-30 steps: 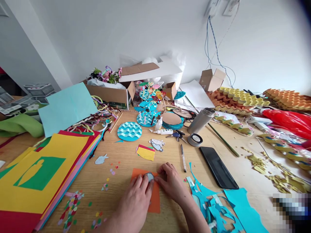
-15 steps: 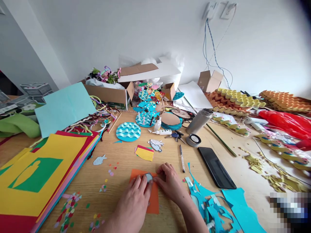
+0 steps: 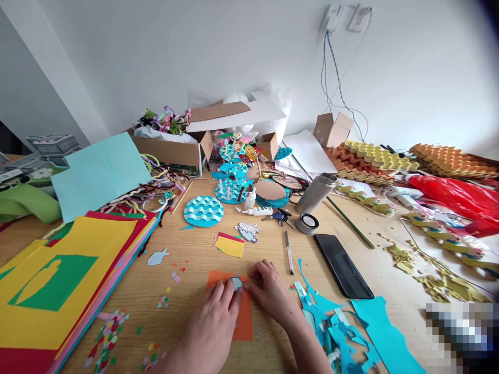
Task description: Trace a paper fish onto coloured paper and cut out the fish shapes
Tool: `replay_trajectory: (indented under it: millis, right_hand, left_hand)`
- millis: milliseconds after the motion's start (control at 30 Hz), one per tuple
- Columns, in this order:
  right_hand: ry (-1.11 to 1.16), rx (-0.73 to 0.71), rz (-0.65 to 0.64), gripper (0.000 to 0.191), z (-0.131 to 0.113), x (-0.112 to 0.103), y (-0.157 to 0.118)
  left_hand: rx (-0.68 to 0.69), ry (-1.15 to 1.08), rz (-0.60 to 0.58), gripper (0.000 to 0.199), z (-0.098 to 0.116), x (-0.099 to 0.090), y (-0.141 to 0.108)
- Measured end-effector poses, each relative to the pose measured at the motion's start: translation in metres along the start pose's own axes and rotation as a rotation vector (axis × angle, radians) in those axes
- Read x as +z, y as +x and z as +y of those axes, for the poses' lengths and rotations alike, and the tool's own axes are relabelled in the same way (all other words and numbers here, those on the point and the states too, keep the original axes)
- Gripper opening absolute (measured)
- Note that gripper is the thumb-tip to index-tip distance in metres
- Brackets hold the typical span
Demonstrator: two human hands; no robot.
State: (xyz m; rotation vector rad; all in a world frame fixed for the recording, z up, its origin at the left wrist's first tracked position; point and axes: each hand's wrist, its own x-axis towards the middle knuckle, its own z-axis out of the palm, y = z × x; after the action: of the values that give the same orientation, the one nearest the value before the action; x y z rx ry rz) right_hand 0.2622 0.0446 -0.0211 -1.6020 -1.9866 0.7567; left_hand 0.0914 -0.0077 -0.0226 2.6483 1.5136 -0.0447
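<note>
**My left hand [image 3: 212,322] and right hand [image 3: 268,291] meet at a small cutout [image 3: 236,283]**

The pale, dark-edged cutout lies on the orange sheet [image 3: 245,327], near its top edge and partly under my left fingers. Those fingers sit close together, bent and laid over sheet and cutout, the thumb just beside the cutout; whether they grip it, I cannot tell. My right thumb and forefinger come together narrowly at the cutout's right side. I cannot tell whether anything is caught between them.

The sheet rests on the table [image 3: 187,304]. Beyond my hands lie the yellow paper [image 3: 230,246] and the fish [image 3: 248,231]. To my right are the pen [image 3: 289,253], the phone [image 3: 343,265] and the blue scraps [image 3: 335,332]; dots [image 3: 176,278] are scattered to my left.
</note>
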Motion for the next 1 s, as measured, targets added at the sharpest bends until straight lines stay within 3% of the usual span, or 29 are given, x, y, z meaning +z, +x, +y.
replay_trajectory:
  millis: [833,900,1000]
  right_hand:
    - [-0.003,-0.002,0.024,0.012,-0.005,-0.001,-0.001]
    - [0.029,-0.005,0.094,0.005,-0.003,-0.003,-0.001]
    - [-0.046,-0.004,0.379,0.017,0.005,-0.014,0.0]
  left_hand:
    - [-0.008,0.006,0.022,0.044,0.0,0.003,0.002]
    - [-0.011,-0.003,0.019,0.044,0.001,-0.001,0.002]
    - [-0.011,-0.006,0.016,0.043,0.003,-0.008,0.003]
